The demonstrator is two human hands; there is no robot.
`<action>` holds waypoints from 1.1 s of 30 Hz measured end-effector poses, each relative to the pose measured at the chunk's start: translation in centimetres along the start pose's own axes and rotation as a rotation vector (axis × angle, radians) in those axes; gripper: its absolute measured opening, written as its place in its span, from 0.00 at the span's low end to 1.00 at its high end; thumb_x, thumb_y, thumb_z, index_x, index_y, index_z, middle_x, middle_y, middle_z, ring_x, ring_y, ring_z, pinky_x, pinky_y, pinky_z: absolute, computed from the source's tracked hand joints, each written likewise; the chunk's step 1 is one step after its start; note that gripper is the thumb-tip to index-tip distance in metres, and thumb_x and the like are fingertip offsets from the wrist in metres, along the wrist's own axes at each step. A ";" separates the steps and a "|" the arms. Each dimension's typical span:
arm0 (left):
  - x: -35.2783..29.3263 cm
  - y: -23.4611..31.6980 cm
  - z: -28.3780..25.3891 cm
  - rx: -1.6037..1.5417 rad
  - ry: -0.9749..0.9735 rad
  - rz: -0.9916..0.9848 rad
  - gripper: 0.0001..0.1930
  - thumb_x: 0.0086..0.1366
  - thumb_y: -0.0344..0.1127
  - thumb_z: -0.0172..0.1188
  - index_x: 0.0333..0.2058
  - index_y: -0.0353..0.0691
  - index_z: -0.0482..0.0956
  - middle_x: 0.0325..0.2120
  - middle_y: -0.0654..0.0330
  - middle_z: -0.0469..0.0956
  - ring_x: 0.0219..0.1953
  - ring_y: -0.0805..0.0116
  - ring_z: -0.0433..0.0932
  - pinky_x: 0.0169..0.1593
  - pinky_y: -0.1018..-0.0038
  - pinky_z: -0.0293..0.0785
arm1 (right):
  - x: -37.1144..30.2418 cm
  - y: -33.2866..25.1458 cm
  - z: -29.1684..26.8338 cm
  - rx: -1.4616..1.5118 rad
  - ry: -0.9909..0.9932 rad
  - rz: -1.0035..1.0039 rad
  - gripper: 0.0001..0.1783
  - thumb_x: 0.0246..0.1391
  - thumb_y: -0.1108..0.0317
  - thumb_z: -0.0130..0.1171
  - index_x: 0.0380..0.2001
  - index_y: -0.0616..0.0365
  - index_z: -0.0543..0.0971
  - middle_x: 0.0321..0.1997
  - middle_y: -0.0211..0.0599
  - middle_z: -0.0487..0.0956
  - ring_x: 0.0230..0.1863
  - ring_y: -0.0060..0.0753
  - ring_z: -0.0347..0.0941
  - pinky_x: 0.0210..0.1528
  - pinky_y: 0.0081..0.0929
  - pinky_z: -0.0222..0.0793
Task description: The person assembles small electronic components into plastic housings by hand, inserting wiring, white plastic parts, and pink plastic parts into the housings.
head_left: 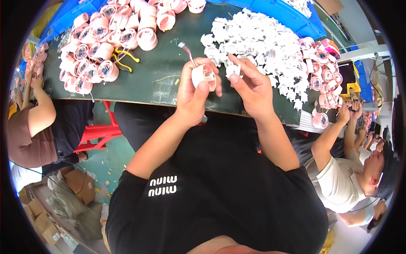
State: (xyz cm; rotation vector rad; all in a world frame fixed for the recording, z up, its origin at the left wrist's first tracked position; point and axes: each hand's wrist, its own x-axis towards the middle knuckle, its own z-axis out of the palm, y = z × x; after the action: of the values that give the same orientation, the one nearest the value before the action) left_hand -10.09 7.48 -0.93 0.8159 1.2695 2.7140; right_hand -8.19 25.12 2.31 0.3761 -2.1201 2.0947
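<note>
My left hand (193, 91) is wrapped round a pink plastic housing (204, 75), a short round shell with its open side facing right. A thin lead with a pale connector (182, 45) sticks up behind it. Just to the right, my right hand (253, 86) pinches a small white plastic part (232, 70) between thumb and fingers. The two pieces are held apart, above the near edge of the table. Beyond my right hand spreads a heap of similar white parts (253, 38).
Many pink housings (101, 42) are piled at the far left, beside yellow-handled pliers (124, 58). More housings (325, 76) lie at the right. Blue bins (292, 21) line the back of the green table (158, 72). Co-workers sit on both sides; a red stool (95, 133) stands at left.
</note>
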 end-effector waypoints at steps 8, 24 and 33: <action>-1.3 -1.1 -0.7 0.313 -0.022 -0.023 0.28 0.77 0.44 0.56 0.65 0.38 0.54 0.47 0.58 0.67 0.43 0.72 0.70 0.46 0.71 0.70 | 0.0 0.8 1.8 0.145 -0.079 -0.112 0.22 0.68 0.77 0.58 0.63 0.69 0.75 0.55 0.40 0.73 0.43 0.30 0.77 0.41 0.27 0.81; -1.2 -1.0 0.1 0.412 0.000 -0.036 0.25 0.78 0.38 0.54 0.64 0.37 0.53 0.47 0.54 0.71 0.46 0.68 0.71 0.52 0.67 0.70 | -0.2 1.4 1.7 0.025 -0.033 -0.255 0.22 0.63 0.76 0.63 0.60 0.67 0.79 0.57 0.43 0.77 0.54 0.34 0.75 0.58 0.29 0.70; -1.6 -0.8 0.6 0.424 0.071 -0.007 0.24 0.79 0.34 0.50 0.64 0.35 0.50 0.49 0.53 0.70 0.46 0.68 0.72 0.54 0.67 0.71 | -0.6 1.8 1.1 -0.275 -0.030 -0.351 0.18 0.59 0.83 0.63 0.53 0.66 0.84 0.51 0.44 0.87 0.51 0.37 0.77 0.56 0.31 0.71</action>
State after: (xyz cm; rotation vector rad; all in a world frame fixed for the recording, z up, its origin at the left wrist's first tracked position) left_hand -8.54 8.08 -1.94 0.7401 1.8967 2.5200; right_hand -7.99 24.06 0.39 0.6873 -2.1321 1.5940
